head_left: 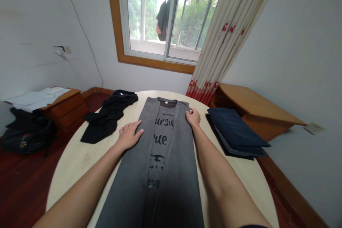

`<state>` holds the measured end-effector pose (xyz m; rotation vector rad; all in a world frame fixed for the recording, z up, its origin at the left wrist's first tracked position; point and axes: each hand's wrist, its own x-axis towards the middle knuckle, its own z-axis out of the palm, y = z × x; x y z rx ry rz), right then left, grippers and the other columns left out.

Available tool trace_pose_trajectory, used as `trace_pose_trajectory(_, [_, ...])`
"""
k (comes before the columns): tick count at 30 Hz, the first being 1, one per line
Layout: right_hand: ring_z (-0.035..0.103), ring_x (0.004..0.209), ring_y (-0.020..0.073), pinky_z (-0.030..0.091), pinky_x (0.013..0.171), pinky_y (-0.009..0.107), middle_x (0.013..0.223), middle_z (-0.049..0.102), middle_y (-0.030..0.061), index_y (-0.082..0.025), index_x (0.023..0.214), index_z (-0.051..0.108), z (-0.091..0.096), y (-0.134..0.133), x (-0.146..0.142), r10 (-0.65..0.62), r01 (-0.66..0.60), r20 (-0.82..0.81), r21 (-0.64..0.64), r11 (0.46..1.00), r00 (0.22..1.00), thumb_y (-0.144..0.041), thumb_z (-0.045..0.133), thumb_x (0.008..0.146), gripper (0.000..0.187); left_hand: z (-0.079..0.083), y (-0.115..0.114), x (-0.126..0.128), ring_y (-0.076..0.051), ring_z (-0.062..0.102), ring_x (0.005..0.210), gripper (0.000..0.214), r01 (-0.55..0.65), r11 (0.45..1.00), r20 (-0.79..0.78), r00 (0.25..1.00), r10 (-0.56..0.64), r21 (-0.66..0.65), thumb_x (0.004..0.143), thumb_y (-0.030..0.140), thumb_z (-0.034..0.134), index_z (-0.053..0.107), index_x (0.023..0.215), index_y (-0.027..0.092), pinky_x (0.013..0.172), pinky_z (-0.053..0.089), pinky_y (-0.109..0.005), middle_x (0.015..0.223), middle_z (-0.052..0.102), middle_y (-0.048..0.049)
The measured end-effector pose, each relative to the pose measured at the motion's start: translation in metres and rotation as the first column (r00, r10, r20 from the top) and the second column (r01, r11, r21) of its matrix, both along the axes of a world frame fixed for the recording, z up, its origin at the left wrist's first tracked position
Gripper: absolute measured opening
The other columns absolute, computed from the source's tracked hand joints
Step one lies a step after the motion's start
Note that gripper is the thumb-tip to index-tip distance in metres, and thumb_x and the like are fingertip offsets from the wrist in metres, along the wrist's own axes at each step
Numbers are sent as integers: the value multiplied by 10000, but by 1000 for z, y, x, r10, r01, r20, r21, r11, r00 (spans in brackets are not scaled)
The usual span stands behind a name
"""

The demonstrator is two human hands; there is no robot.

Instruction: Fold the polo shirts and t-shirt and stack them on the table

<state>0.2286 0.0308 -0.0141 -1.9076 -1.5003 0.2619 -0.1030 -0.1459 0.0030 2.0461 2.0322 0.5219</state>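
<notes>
Both hands are on a grey shirt (162, 156) that lies lengthwise down the middle of the round surface (80, 160), collar at the far end and both sides folded inward over the print. Left hand (129, 135) lies flat, fingers spread, on the left flap. Right hand (192, 117) sits at the right flap's far edge with fingers curled; whether it pinches the cloth cannot be told. A crumpled black garment (109, 115) lies left of the shirt and a folded navy stack (235, 131) lies right.
</notes>
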Motion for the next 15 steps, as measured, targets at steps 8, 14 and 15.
trace_pose_trajectory(8, [643, 981, 230, 411, 967, 396, 941, 717, 3, -282, 1203, 655, -6, -12, 9, 46, -45, 8, -32, 998, 999, -304, 582, 806, 404, -3, 116, -2, -305, 479, 1342, 455, -65, 997, 110, 992, 60, 41, 948, 413, 485, 609, 1362, 271, 1111, 358, -482, 1425, 589, -31])
trace_pose_trajectory(14, [654, 889, 185, 417, 936, 368, 845, 716, -32, -286, 999, 729, -10, 9, 13, 52, -52, -75, 1, 999, 996, -255, 618, 788, 241, -15, 178, -2, -276, 520, 1316, 384, -78, 993, 103, 992, 69, 88, 932, 369, 530, 685, 1272, 281, 1079, 405, -418, 1355, 646, -20])
trace_pose_trajectory(15, [655, 876, 182, 428, 914, 352, 837, 717, -31, -283, 977, 738, -10, 14, 15, 52, -51, -83, 7, 999, 995, -253, 623, 783, 227, -17, 183, -2, -273, 520, 1315, 388, -79, 992, 100, 993, 69, 99, 934, 375, 528, 682, 1278, 282, 1076, 408, -414, 1361, 642, -22])
